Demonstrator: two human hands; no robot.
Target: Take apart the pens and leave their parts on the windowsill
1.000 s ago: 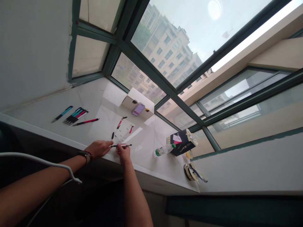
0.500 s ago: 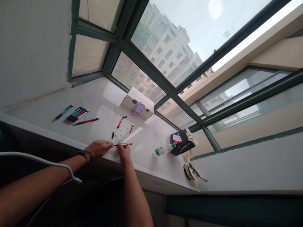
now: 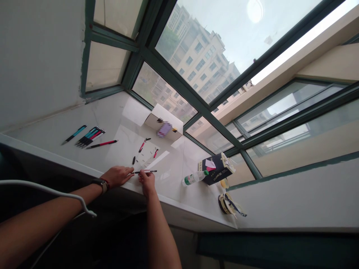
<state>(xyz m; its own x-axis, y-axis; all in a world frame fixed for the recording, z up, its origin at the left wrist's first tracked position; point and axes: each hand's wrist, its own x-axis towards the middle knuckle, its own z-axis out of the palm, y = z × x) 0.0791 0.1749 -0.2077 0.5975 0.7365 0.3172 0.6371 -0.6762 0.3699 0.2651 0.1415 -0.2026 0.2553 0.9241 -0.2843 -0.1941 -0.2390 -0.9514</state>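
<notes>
My left hand [image 3: 117, 175] and my right hand [image 3: 147, 180] meet at the near edge of a white windowsill [image 3: 117, 123]. Between them they hold a thin dark pen [image 3: 146, 172] level, the left fingers pinching its left end and the right fingers closed round its middle. A watch sits on my left wrist. Just beyond the hands lie loose pen parts [image 3: 146, 151]: a red and black pen barrel, a short red piece and a small black piece.
A row of several teal, red and black pens [image 3: 88, 136] lies at the left of the sill. A white box [image 3: 164, 125] stands by the window. A plastic bottle [image 3: 193, 178], a dark carton [image 3: 217, 169] and tape rolls [image 3: 228, 203] are at the right.
The pen between my hands has shifted slightly up and to the right. Everything else has stayed put.
</notes>
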